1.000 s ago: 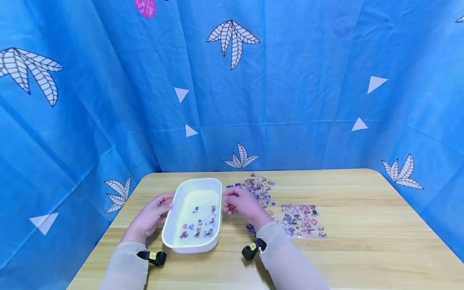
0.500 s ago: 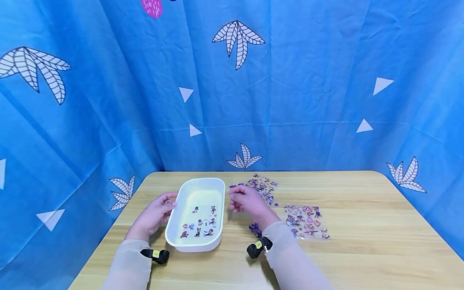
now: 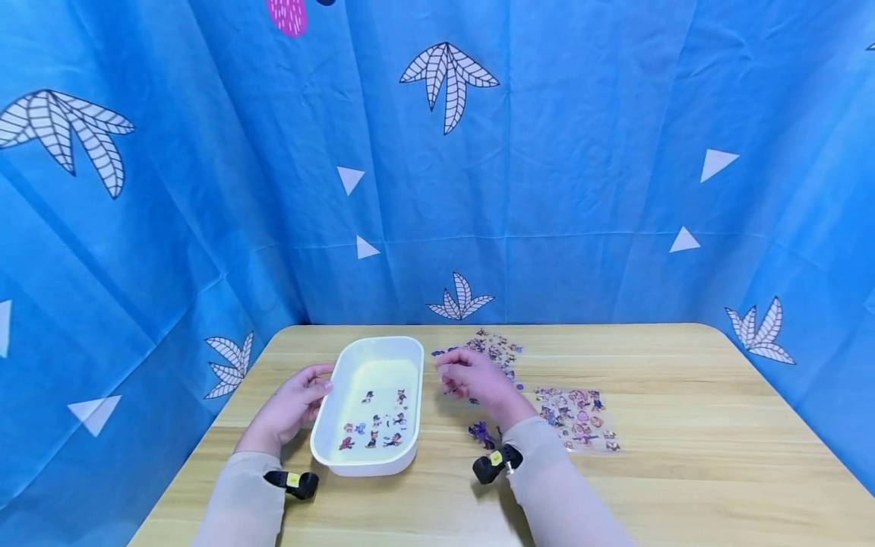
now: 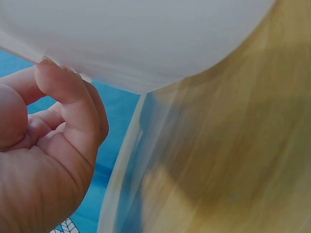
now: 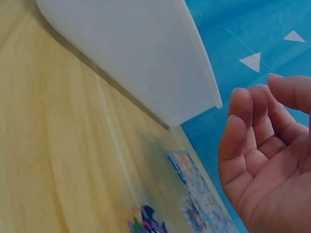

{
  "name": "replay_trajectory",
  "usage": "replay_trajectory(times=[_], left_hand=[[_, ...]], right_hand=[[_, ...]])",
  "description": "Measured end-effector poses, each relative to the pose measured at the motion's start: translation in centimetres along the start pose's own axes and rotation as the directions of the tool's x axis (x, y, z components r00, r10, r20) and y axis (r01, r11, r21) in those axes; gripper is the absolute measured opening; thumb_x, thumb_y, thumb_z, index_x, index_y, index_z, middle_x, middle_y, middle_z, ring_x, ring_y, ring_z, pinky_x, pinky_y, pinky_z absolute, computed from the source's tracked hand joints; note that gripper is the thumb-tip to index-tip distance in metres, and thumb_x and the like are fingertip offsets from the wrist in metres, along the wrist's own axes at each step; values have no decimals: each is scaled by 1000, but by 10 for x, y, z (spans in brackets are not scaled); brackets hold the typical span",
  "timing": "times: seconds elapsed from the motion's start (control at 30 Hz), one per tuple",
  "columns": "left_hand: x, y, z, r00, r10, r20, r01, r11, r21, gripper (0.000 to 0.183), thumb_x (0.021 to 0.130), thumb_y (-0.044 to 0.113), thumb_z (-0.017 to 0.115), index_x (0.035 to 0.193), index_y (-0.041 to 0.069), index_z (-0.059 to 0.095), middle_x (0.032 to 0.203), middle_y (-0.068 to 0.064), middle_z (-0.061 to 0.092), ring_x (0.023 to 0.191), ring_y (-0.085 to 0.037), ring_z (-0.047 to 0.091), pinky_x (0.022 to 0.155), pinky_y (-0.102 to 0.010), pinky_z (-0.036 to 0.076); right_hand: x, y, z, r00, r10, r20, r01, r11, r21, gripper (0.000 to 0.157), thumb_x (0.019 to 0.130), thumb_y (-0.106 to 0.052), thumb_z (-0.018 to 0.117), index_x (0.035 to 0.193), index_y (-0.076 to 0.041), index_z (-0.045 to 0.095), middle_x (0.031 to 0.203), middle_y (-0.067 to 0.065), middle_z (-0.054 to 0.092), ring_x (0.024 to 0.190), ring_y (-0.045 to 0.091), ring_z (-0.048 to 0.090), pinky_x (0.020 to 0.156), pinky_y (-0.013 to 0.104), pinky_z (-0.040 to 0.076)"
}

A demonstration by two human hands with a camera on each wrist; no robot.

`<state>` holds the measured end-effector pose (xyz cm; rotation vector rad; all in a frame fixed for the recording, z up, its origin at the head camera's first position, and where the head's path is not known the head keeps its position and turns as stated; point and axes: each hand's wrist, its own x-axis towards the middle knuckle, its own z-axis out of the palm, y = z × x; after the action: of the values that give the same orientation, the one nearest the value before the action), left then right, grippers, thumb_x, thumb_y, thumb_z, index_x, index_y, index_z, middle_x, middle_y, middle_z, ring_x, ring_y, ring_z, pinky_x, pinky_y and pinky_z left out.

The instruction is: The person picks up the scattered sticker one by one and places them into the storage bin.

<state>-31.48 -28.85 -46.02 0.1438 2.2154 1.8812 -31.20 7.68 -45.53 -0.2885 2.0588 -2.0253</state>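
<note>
At the far left of the worktop, your left hand grips the side rim of the white tub, thumb uppermost and fingers bent in against the outer wall, a hold that probably keeps the tub from sliding. The tub sits left of centre, its long sides running away from you, so its inside faces you in plain sight; whether its base lies fully flat you cannot tell from these views. Small cartoon figures lie spread over its floor, mostly toward your end, each a little apart and easy to make out. Just beyond the opposite rim, your right hand hangs free of the tub, fingers loosely curled, thumb apart from them, with nothing seen in its grasp; its place there seems to leave it ready to steady that side. Below it, near your wrist, lies a purple figure. Behind the hand, a scattered sheet of figures is partly hidden. Farthest right, a clear printed sheet lies flat past your forearm, presumably set aside to leave both hands room around the tub.
</note>
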Motion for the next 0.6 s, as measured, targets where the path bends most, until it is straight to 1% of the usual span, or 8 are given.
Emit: replay_trajectory(times=[0.07,0.17,0.33,0.43,0.6], left_hand=[[0,0,0,1000,-2,-3,2,1000,-2,52,106,14,53,152,-3,34,113,-15,58,84,-15,61,66,-25,54],[0,1,-1,1000,0,-4,-1,1000,-7,52,106,13,53,151,-3,34,113,-16,58,86,-15,62,68,-26,55],[0,0,-1,1000,5,-7,-5,1000,-11,50,106,11,53,150,-4,35,113,-16,58,87,-16,63,70,-27,56],[0,-2,-1,1000,2,-12,-2,1000,-3,49,106,11,53,149,-4,37,112,-16,59,87,-17,63,70,-27,56],[1,-3,-1,1000,3,-10,-3,1000,-2,49,105,12,53,149,-3,37,111,-15,60,86,-17,62,69,-27,55]], right_hand=[[-1,0,-3,1000,3,5,-3,1000,0,20,98,-20,65,116,-10,67,116,27,63,94,30,66,81,41,56],[-2,-2,-7,1000,8,-2,-8,1000,-9,21,98,-22,65,116,-11,67,115,24,63,96,31,65,85,46,55],[-3,-3,-12,1000,5,-19,-6,999,-33,22,98,-23,66,117,-11,67,108,22,66,95,33,64,88,50,54],[-4,-4,-14,1000,3,-31,-4,999,-39,22,98,-23,66,116,-10,67,105,22,66,91,32,64,87,49,55],[-7,-6,-20,998,-6,-57,2,998,-67,28,99,-23,65,120,-6,65,108,22,65,90,27,64,84,43,56]])
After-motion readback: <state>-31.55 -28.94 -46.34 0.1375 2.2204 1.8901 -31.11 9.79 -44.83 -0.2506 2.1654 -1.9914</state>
